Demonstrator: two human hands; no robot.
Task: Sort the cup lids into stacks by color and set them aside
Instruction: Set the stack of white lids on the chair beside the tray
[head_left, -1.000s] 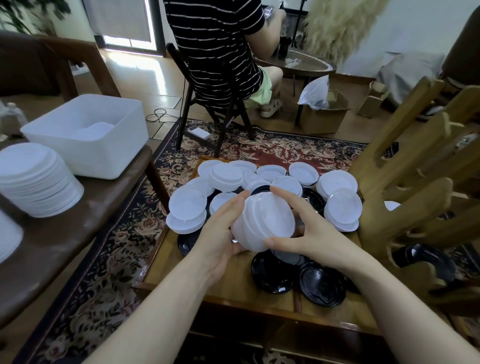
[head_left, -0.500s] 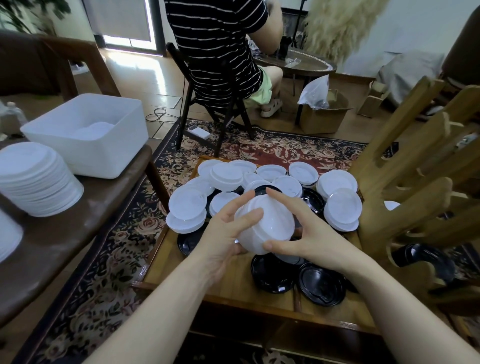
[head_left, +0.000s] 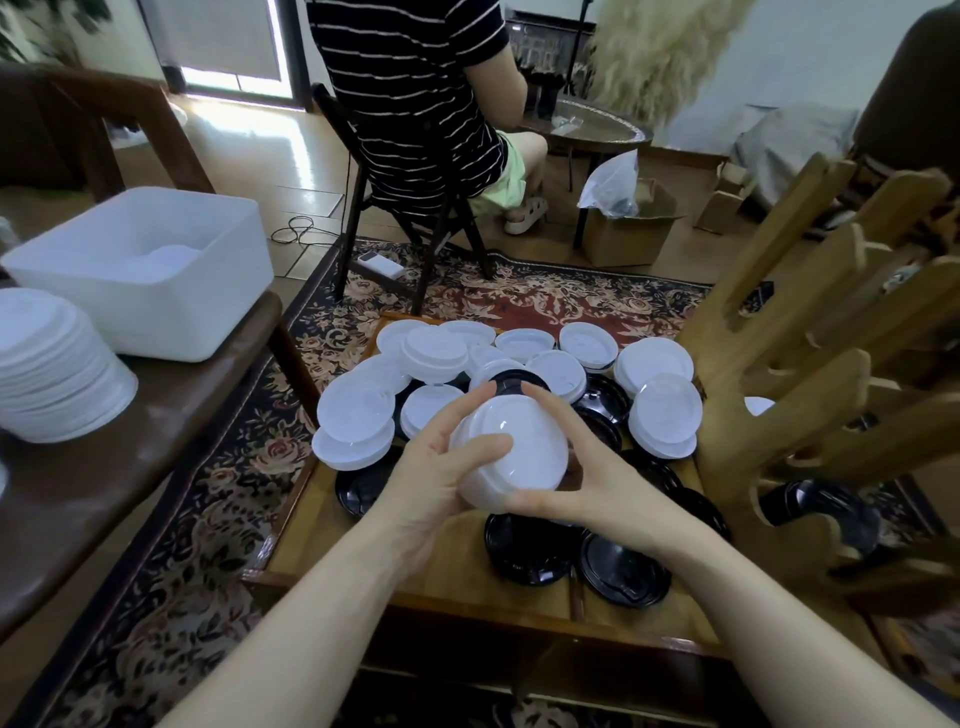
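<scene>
Low wooden table (head_left: 457, 566), loose lids; white lid stack (head_left: 511, 457) clamped between left hand (head_left: 441, 483) and right hand (head_left: 597, 493) fingers.

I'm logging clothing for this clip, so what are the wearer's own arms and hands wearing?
Nothing visible: the left hand and right hand are bare, with no gloves, rings, watch or bracelets. Both forearms are uncovered right to the frame's bottom edge, so no sleeves show.

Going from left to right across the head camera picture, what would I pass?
Tall stack of white lids on the side table → white plastic bin → left hand → held stack of white lids → right hand → wooden rack.
</scene>
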